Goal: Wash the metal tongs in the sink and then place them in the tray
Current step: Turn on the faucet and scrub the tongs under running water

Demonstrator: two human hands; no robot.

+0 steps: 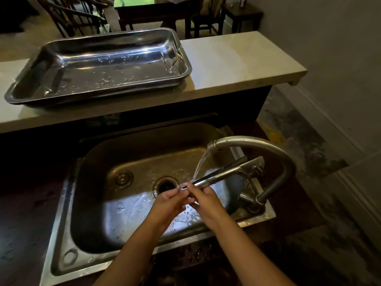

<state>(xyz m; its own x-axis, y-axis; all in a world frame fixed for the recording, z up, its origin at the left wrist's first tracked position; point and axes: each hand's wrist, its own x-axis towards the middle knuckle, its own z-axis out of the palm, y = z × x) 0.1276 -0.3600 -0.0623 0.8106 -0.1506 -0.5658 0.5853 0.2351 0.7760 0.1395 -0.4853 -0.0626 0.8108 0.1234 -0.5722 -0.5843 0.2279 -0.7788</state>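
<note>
Counter ledge (237, 65) runs across the far side, above the sink. The tray (181, 58) sits toward its left end, long side parallel to the ledge's front edge, wet spots on its floor, nothing in it.

Sink (68, 203) is below, near side of the ledge. Drain (166, 185) is roughly mid-basin. Faucet (268, 145) is mounted at the sink's right rim, arching left, water running down toward the basin's right half.

Metal tongs (224, 172) are over the basin, right of the drain, lying almost level, one end toward the faucet base, the other at the hands. The stream lands on them just beyond the fingertips.

Left hand (171, 201) and right hand (206, 201) meet at the near end of the tongs, above the basin middle — both sets of fingers curled closed, pinching that end. Which hand carries the load I can't tell.

Step in hand: rinse, judged well short of done; tray placement not started.

To do it well:
- slide the tongs lengthwise through the stream so both arms get flushed, not one spot
- spread the arms to wash the inner faces
- rub with one hand and keep the other clamped — wet steel will likely be slippery
- shake off over the basin before lifting to the ledge
</note>
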